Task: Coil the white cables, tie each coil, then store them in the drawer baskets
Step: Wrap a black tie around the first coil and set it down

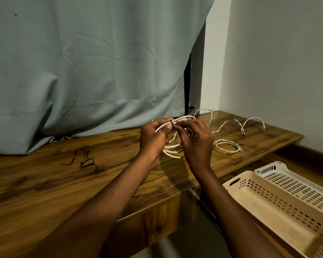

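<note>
Body in view: two forearms, entering from lower centre of frame | left hand (pixel 153 138) and right hand (pixel 198 144): bare, no gloves, rings or watch seen | sleeves: none visible, forearms uncovered to bottom edge | nails: short, one thumbnail visible on left hand
</note>
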